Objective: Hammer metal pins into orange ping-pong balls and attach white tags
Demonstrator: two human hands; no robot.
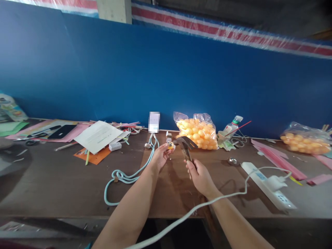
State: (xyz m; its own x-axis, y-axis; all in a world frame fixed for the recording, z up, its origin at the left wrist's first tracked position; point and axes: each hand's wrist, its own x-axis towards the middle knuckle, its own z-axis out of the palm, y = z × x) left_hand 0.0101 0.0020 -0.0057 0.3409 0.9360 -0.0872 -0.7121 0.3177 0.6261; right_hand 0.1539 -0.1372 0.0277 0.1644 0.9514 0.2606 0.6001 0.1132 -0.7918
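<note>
White cable [181,219] sweeps across the near edge of a brown desk [85,193] and over a worker's right forearm, running to a power strip [252,170] at right, apparently set there to keep its sockets within reach. At centre, the right hand [199,176] closes firmly around the handle of a claw hammer [185,148], its striking face turned left toward the left hand [160,157], whose fingertips pinch a small yellow piece [170,145] over the middle of the desk. Such a pinch probably keeps most of the hand clear of the metal. Whether hammer and piece touch cannot be told from this view. Just beyond, to the right, a clear bag [206,119] keeps yellow-orange balls [198,133] together beside the blue partition [166,72]. Upright at far centre stands a phone-like panel [154,122], presumably for easy viewing, its face pixelated. On the left, a white sheet [98,136] carries print too small to read; no brand is legible on the bottle [232,127] at far right.
</note>
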